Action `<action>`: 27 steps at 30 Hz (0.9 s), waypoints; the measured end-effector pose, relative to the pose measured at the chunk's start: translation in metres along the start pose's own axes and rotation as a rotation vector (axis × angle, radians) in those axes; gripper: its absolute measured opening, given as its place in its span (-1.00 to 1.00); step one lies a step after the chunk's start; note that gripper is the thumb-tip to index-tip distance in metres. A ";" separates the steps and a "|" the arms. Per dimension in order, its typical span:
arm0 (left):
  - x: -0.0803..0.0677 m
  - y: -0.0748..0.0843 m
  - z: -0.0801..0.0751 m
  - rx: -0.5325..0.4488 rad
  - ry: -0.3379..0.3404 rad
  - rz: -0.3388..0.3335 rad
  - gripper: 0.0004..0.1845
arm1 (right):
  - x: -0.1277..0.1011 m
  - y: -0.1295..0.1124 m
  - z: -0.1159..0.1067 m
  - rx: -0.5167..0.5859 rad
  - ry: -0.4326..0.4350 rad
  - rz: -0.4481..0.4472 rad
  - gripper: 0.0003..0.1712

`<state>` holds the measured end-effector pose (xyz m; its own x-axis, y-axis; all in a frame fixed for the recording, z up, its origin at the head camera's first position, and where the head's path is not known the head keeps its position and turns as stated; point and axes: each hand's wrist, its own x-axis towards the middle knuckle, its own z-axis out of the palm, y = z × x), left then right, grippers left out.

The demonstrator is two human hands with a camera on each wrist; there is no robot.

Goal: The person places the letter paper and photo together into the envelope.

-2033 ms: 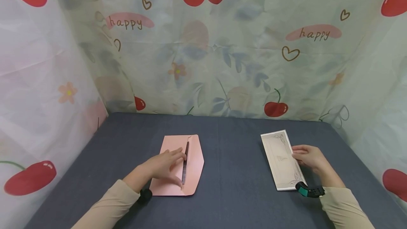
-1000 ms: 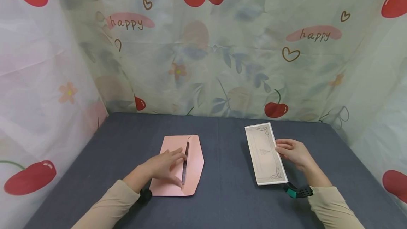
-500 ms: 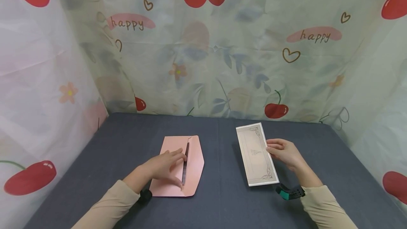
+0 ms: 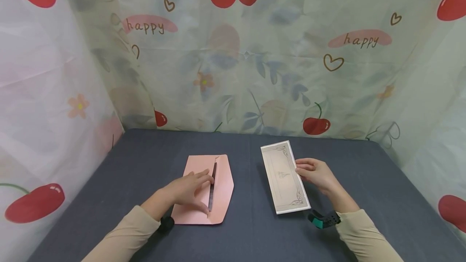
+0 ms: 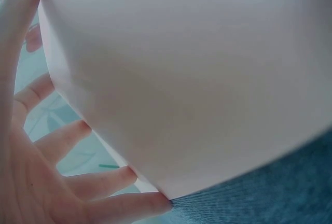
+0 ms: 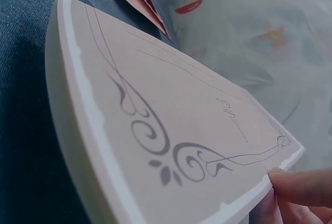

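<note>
And there was the left hand (image 4: 187, 189), right on the pink envelope (image 4: 223, 189), thumb and fingers gripping the edge of its front panel, the thumb by the near end of the dark slit and the fingers bent over farther along! The panel bowed and the mouth gaped, though the left wrist view sat too close to the paper to show how far, if at all, the fingertips reached inside. Over to the right of the envelope, well apart from it, came the right hand (image 4: 316, 175), thumb and fingers pinching the long right edge of a cream card (image 4: 285, 179). That card stood between the envelope and the right hand, on a slant, its far end leaning toward the envelope, a shadow along its left side; scrollwork curled in its corners, and the right wrist view showed a thick pale side. The envelope itself lay flat, its flap spread open on the side toward the card. Out past the card, nearer the person than the envelope's middle, sat a black band with a teal patch (image 4: 324, 219) at the right wrist, then a beige sleeve (image 4: 364, 229). A dark round piece (image 4: 166, 224) showed at the left wrist, just beside the envelope's near left corner. Under it all, the dark blue-grey tablecloth (image 4: 251, 237) spread around the envelope on every side, and beyond the envelope rose a pale curtain (image 4: 247, 31), all red cherries, hearts and "happy" lettering!
</note>
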<state>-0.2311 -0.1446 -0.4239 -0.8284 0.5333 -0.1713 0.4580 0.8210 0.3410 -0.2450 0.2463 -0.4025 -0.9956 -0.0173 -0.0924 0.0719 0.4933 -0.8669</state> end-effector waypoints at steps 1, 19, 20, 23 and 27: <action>0.000 0.000 0.000 -0.001 0.000 0.001 -0.23 | 0.000 -0.001 0.001 0.001 -0.003 -0.002 -0.51; 0.001 -0.001 0.000 0.004 0.005 0.011 -0.24 | 0.005 -0.006 0.026 0.042 -0.042 0.003 -0.56; 0.001 -0.001 0.000 0.004 0.005 0.011 -0.24 | 0.006 -0.006 0.028 0.043 -0.043 0.006 -0.56; 0.001 -0.001 0.000 0.002 0.002 0.008 -0.24 | 0.006 -0.006 0.033 0.049 -0.052 0.006 -0.57; 0.000 0.000 0.000 0.000 -0.003 0.002 -0.24 | 0.007 -0.007 0.040 0.070 -0.062 0.007 -0.58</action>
<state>-0.2313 -0.1443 -0.4242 -0.8266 0.5355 -0.1730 0.4597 0.8199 0.3412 -0.2501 0.2081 -0.4170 -0.9894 -0.0690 -0.1274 0.0855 0.4315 -0.8980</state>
